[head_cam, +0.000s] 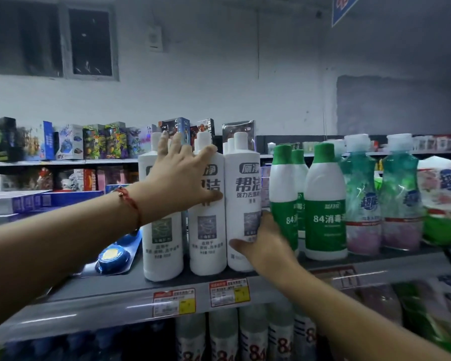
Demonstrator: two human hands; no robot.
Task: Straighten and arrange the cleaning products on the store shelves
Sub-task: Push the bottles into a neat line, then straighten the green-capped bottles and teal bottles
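The left hand (pixel 182 178) is spread flat, fingers straight, across the upper fronts of the left white bottle (pixel 162 230) and the middle white bottle (pixel 207 225), seemingly to steady them and press them square. The right hand (pixel 264 243) is curled round the lower part of the right white bottle (pixel 241 194), thumb across its front and fingers slipped into the gap beside the green-capped 84 disinfectant bottles (pixel 324 204), a hold that appears meant to turn or slide that bottle into line. All three white toilet-cleaner bottles are stood upright, close together, near the front edge of the grey shelf (pixel 115 290), labels facing outward, with more white caps seen behind them. To the right, teal-tinted detergent bottles (pixel 359 199) are ranged beside the disinfectant. A blue round toilet block in its pack (pixel 112 257) is laid flat just left of the white row. Two price tags (pixel 201 298) are fixed on the shelf lip below.
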